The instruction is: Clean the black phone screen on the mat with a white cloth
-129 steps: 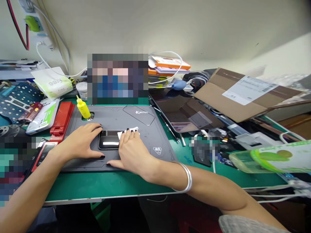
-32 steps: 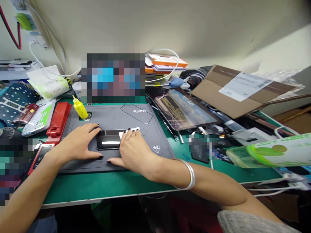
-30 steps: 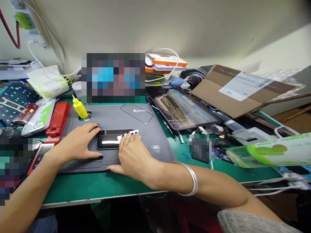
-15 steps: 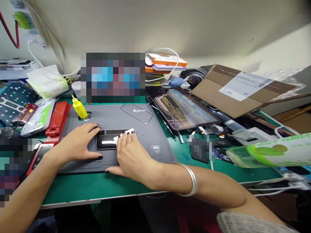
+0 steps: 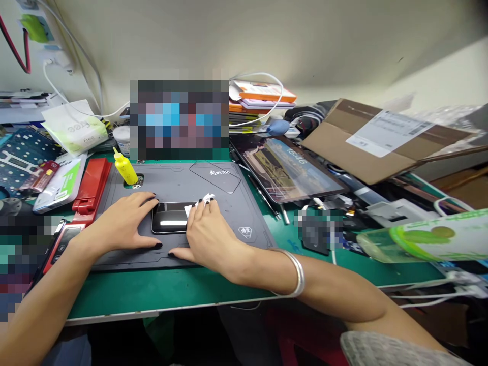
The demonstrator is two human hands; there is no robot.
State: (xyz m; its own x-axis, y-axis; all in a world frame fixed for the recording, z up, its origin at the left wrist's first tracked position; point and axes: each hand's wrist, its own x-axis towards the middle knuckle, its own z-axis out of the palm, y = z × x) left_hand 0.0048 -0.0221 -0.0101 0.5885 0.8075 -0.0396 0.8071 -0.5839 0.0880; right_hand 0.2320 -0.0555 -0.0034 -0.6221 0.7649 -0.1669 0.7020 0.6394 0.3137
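Observation:
A black phone (image 5: 170, 218) lies flat, screen up, on the grey work mat (image 5: 160, 178). At its left end rests my left hand (image 5: 124, 221), its fingertips against the phone's edge and its thumb spread apart on the mat. My right hand (image 5: 215, 239) covers the phone's right end, fingers together, pressing a folded white tissue (image 5: 208, 198) onto the screen. The tissue's ends stick out past the fingertips; the rest is hidden beneath them. The right thumb sits on the mat, off the phone.
A yellow squeeze bottle (image 5: 125, 168) stands at the mat's upper left. To the left is a red tool (image 5: 91, 190). On the right lie a tablet (image 5: 290, 170), several pens or screwdrivers (image 5: 263, 195), a cardboard box (image 5: 358, 147) and a green-and-white package (image 5: 430, 236).
My right hand has slid slightly right along the phone with the tissue, uncovering a little more screen. My left hand has stayed at the phone's left end.

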